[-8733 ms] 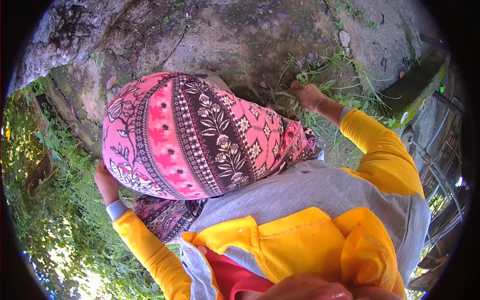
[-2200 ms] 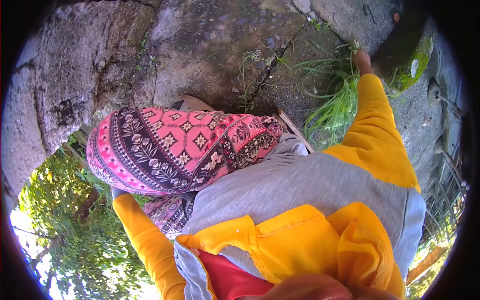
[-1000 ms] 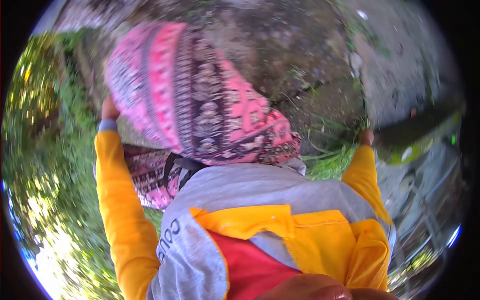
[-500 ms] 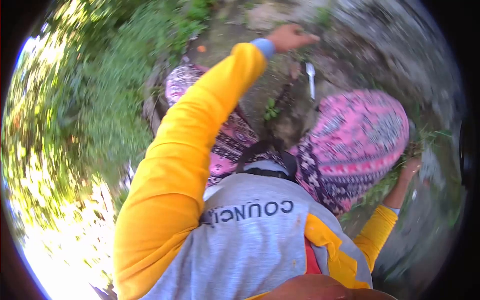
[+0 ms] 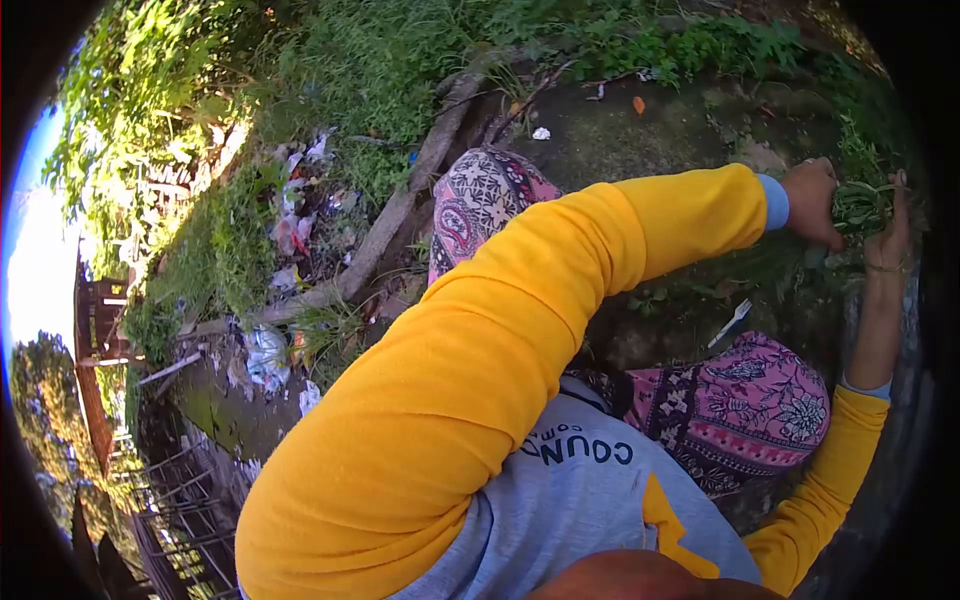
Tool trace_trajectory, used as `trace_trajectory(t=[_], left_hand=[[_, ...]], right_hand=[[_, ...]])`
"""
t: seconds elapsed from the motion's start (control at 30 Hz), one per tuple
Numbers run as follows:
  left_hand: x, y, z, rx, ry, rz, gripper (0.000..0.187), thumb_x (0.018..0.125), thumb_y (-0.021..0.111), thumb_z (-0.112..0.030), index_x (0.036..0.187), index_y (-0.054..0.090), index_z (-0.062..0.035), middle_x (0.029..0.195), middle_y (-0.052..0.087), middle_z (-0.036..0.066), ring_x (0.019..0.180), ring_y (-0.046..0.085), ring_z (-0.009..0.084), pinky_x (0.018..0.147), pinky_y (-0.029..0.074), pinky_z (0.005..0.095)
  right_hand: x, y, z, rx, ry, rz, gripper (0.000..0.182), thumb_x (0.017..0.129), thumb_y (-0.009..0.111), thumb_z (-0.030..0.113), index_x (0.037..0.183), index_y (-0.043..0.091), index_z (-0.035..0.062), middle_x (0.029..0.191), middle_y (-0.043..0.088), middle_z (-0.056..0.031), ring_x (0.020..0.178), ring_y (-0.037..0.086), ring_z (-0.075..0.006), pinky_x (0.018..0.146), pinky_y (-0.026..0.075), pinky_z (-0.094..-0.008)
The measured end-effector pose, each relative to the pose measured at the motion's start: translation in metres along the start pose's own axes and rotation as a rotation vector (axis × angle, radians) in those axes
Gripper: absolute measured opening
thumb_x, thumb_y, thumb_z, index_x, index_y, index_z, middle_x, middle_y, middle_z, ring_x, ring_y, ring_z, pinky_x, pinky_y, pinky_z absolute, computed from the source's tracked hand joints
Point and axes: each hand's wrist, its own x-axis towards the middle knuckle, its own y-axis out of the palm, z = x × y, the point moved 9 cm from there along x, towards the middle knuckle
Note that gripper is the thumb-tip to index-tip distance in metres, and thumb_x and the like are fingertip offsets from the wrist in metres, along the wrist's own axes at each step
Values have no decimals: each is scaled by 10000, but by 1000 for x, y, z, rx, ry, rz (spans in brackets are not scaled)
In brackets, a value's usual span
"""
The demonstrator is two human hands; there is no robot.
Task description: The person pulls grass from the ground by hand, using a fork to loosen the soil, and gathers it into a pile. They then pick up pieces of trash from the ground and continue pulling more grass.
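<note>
Both hands meet at the far right around a bunch of green weeds [image 5: 858, 208]. My left hand [image 5: 815, 200] is closed, fingers curled at the near side of the bunch; the fingertips are partly hidden by leaves. On the other side, my right hand [image 5: 888, 235] is wrapped around the weeds, with one finger pointing up. That hand is dim near the edge of the view. A white plastic fork [image 5: 730, 322] lies on the dirt between the hands and my right knee [image 5: 760, 395], which is covered in pink patterned cloth.
Dark soil [image 5: 640, 135] lies in front of me, with low green plants [image 5: 690, 45] beyond it. A long log [image 5: 420, 165] runs along the left side. Plastic litter [image 5: 265, 355] is scattered past it. Farther left stands a wooden structure [image 5: 95, 370].
My left hand has moved right, from over the dirt to the weeds. The right hand has come up from beside my right knee to meet it. The view has turned left.
</note>
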Motion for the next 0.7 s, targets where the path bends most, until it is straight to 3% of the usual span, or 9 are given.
trace_trajectory(t=[0.07, 0.13, 0.27, 0.3, 0.37, 0.53, 0.6, 0.67, 0.7], left_hand=[[8, -15, 14, 79, -78, 98, 494, 553, 648, -427, 841, 632, -26, 918, 570, 222, 881, 535, 350, 813, 423, 368], [10, -26, 33, 148, -224, 296, 446, 575, 634, -412, 816, 640, -36, 888, 591, 204, 858, 552, 344, 796, 431, 368], [2, -80, 25, 367, -64, 393, 410, 627, 618, -400, 872, 633, -72, 859, 609, 174, 829, 570, 326, 766, 439, 380], [-1, -85, 29, 431, -25, 444, 411, 637, 615, -406, 893, 630, -85, 867, 610, 163, 829, 571, 319, 763, 440, 382], [-18, -111, 40, 522, 8, 515, 408, 664, 604, -414, 920, 622, -98, 889, 608, 154, 838, 568, 314, 762, 438, 385], [-108, -213, 85, 650, -105, 616, 412, 718, 586, -430, 932, 610, -78, 925, 600, 157, 860, 557, 322, 777, 425, 399], [-174, -301, 97, 809, -394, 693, 317, 723, 586, -323, 901, 610, -61, 811, 612, 159, 764, 585, 313, 704, 457, 396], [-245, -437, 146, 1031, -653, 543, 311, 748, 572, -326, 900, 618, -58, 795, 620, 154, 732, 602, 283, 694, 472, 359], [-293, -520, 145, 1201, -835, 417, 353, 764, 541, -337, 979, 558, -58, 911, 545, 146, 841, 516, 289, 763, 397, 383]], right_hand=[[-1, 24, -9, 55, 43, 56, 361, 834, 529, 150, 1178, 461, 66, 1125, 506, -58, 1020, 491, -175, 856, 413, -307], [-27, 58, 15, -1384, -811, 399, 433, 828, 501, 104, 1245, 398, 60, 1229, 450, -86, 1105, 443, -209, 915, 367, -312], [-53, 48, -28, -1259, -474, 930, 552, 828, 504, 211, 1307, 291, 38, 1312, 359, -113, 1204, 347, -225, 988, 267, -357], [-44, 38, -38, -890, -46, 706, 522, 828, 508, 197, 1298, 321, 67, 1302, 378, -89, 1196, 353, -202, 944, 320, -336], [-59, 42, -58, -586, 360, 522, 496, 828, 515, 195, 1287, 355, 99, 1285, 403, -60, 1177, 367, -176, 896, 373, -312], [-106, 78, -49, -991, 353, 753, 498, 829, 531, 258, 1279, 370, 119, 1251, 437, -32, 1119, 415, -155, 876, 372, -292], [-104, 71, -59, -1103, 404, 761, 540, 814, 528, 361, 1272, 379, 117, 1222, 460, -23, 1042, 461, -138, 824, 365, -278], [-102, 64, -60, -1178, 424, 748, 564, 808, 521, 417, 1270, 384, 123, 1195, 480, -12, 992, 486, -121, 794, 360, -272], [-101, 61, -60, -1199, 423, 742, 561, 810, 515, 422, 1271, 385, 129, 1182, 489, -7, 981, 487, -113, 790, 359, -273]])
